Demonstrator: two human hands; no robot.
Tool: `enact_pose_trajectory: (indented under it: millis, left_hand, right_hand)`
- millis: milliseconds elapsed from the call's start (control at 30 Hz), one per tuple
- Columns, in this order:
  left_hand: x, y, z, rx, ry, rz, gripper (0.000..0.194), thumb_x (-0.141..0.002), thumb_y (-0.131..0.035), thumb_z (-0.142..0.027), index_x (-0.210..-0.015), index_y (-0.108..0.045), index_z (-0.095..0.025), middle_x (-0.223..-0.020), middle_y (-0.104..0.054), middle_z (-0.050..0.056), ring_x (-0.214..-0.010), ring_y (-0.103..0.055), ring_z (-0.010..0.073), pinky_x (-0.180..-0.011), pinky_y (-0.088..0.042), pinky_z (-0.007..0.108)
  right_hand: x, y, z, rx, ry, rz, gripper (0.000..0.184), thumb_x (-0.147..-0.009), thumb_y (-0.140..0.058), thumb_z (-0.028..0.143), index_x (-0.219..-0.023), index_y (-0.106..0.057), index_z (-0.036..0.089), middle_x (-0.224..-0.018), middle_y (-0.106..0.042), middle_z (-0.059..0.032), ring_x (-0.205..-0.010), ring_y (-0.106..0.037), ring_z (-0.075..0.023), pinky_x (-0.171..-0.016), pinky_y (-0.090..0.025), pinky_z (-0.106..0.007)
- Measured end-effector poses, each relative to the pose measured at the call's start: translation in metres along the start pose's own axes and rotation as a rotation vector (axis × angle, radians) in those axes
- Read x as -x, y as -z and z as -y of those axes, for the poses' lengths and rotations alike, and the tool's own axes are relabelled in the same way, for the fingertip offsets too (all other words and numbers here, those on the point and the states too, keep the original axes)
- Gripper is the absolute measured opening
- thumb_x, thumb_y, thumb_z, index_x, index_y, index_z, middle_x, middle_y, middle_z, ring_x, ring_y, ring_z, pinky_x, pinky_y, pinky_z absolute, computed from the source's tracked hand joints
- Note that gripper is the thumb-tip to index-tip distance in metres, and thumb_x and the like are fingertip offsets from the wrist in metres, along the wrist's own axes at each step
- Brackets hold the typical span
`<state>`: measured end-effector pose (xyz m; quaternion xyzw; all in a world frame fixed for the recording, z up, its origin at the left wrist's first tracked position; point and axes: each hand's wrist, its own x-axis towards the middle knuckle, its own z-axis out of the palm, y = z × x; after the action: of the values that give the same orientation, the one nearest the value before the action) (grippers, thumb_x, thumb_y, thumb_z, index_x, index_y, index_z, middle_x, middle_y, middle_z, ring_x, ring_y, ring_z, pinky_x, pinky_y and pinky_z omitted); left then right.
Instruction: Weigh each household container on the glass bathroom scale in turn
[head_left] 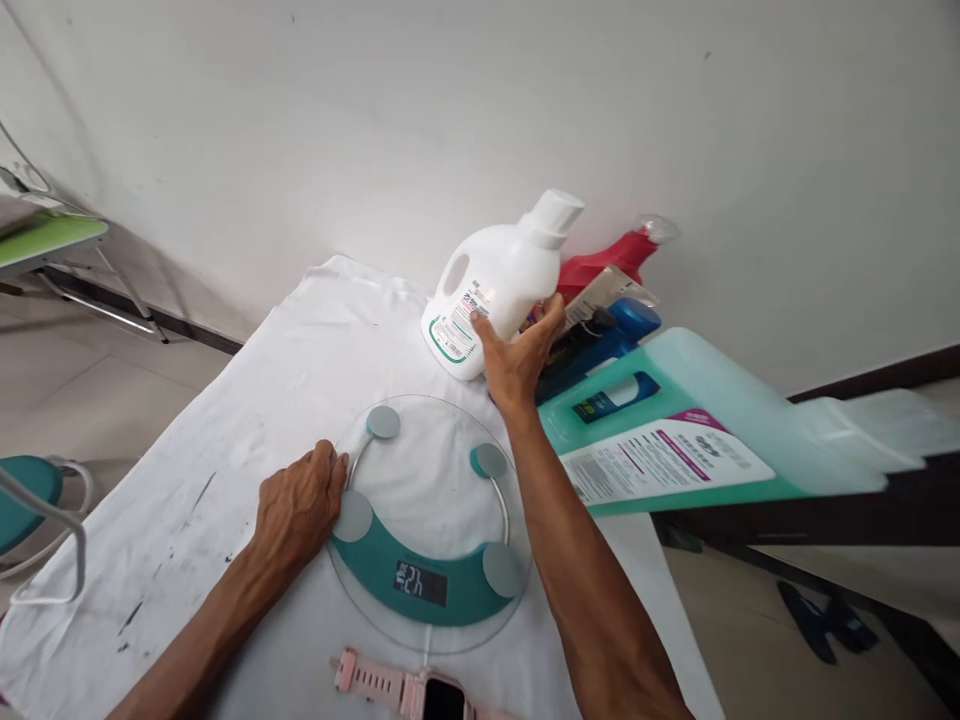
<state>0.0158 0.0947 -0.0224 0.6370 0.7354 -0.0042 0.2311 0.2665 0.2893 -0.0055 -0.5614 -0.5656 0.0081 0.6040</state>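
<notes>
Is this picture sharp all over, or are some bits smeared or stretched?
Head view, middle: the white bottle and the right hand on it look fairly crisp; head view, right side: the green bottle looks stretched toward the edge, its cap smeared; head view, overall: light is soft, with no harsh glare on the glass scale.

Gripping laundry-liquid bottle in right hand near table's far edge, resting left hand at glass digital scale's rim.
</notes>
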Motion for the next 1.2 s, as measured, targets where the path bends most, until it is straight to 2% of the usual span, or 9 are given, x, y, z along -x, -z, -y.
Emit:
enact_pose_trajectory:
  millis: [67,167,300,467,600,767,867,1000,1200]
  left_hand:
    - [0.001,0.001,0.000,-0.003,0.002,-0.011,0.030,-0.119,-0.033,-0.038,-0.104,-0.054,-0.023,-0.099,-0.081,0.009,-0.101,-0.079,0.0316,-0.068,-0.032,0.033]
    - [0.002,0.001,0.002,-0.009,-0.007,-0.030,0.031,-0.119,-0.032,-0.040,-0.105,-0.054,-0.023,-0.102,-0.081,0.010,-0.102,-0.079,0.0326,-0.069,-0.032,0.033]
    - [0.003,0.003,0.001,-0.035,-0.010,-0.043,0.033,-0.118,-0.030,-0.041,-0.104,-0.054,-0.024,-0.100,-0.081,0.011,-0.101,-0.078,0.0336,-0.068,-0.033,0.033]
    - [0.004,0.006,-0.003,-0.041,0.003,-0.064,0.035,-0.116,-0.030,-0.043,-0.103,-0.056,-0.024,-0.100,-0.081,0.012,-0.100,-0.077,0.0347,-0.068,-0.037,0.033]
    - [0.004,0.005,-0.002,-0.033,0.002,-0.106,0.033,-0.116,-0.034,-0.041,-0.102,-0.058,-0.023,-0.100,-0.081,0.012,-0.100,-0.077,0.0334,-0.069,-0.038,0.032]
    - [0.004,0.002,-0.002,-0.044,0.014,-0.125,0.034,-0.116,-0.034,-0.041,-0.105,-0.060,-0.023,-0.101,-0.082,0.011,-0.104,-0.077,0.0338,-0.072,-0.038,0.033]
    - [0.003,0.001,-0.002,-0.056,0.022,-0.118,0.035,-0.116,-0.033,-0.041,-0.108,-0.062,-0.023,-0.104,-0.082,0.012,-0.107,-0.077,0.0350,-0.074,-0.037,0.034]
    - [0.000,-0.002,-0.001,-0.045,0.022,-0.132,0.037,-0.115,-0.032,-0.043,-0.106,-0.062,-0.022,-0.101,-0.081,0.012,-0.104,-0.076,0.0346,-0.074,-0.036,0.035]
    - [0.000,-0.005,0.003,0.017,0.006,-0.142,0.038,-0.115,-0.033,-0.043,-0.104,-0.063,-0.023,-0.094,-0.078,0.009,-0.095,-0.074,0.0302,-0.072,-0.036,0.034]
  right_hand:
    - [0.025,0.029,0.025,0.055,0.113,0.052,0.092,-0.083,-0.083,0.061,-0.156,-0.044,0.022,-0.167,-0.046,-0.0217,-0.161,-0.042,-0.0365,-0.134,-0.032,-0.069]
    - [0.064,0.084,0.060,0.088,0.227,0.101,0.076,-0.091,-0.079,0.051,-0.157,-0.047,0.029,-0.162,-0.052,-0.0152,-0.158,-0.048,-0.0337,-0.129,-0.042,-0.068]
    - [0.092,0.162,0.072,0.207,0.335,-0.139,0.072,-0.085,-0.090,0.040,-0.147,-0.056,0.030,-0.152,-0.057,-0.0151,-0.153,-0.052,-0.0360,-0.128,-0.044,-0.067]
    - [0.090,0.220,0.028,0.200,-0.033,-0.410,0.086,-0.076,-0.095,0.055,-0.143,-0.050,0.024,-0.161,-0.046,-0.0204,-0.156,-0.048,-0.0370,-0.129,-0.041,-0.069]
    - [0.068,0.225,-0.020,-0.037,-0.265,-0.339,0.103,-0.056,-0.103,0.057,-0.136,-0.047,0.023,-0.150,-0.060,-0.0173,-0.143,-0.062,-0.0359,-0.126,-0.047,-0.068]
    - [0.044,0.212,-0.047,-0.229,-0.301,-0.274,0.081,-0.051,-0.104,0.051,-0.115,-0.065,0.023,-0.117,-0.079,-0.0088,-0.118,-0.076,-0.0356,-0.111,-0.061,-0.063]
    - [0.042,0.207,-0.044,-0.250,-0.297,-0.285,0.062,-0.053,-0.104,0.046,-0.101,-0.073,0.022,-0.108,-0.082,-0.0105,-0.113,-0.078,-0.0388,-0.105,-0.065,-0.059]
    - [0.050,0.205,-0.032,-0.260,-0.210,-0.333,0.056,-0.058,-0.102,0.042,-0.105,-0.079,0.021,-0.112,-0.083,-0.0098,-0.118,-0.078,-0.0412,-0.106,-0.066,-0.059]
    - [0.070,0.213,-0.006,-0.275,-0.303,-0.519,0.058,-0.043,-0.103,0.035,-0.097,-0.084,0.024,-0.117,-0.084,-0.0116,-0.122,-0.076,-0.0527,-0.111,-0.061,-0.077]
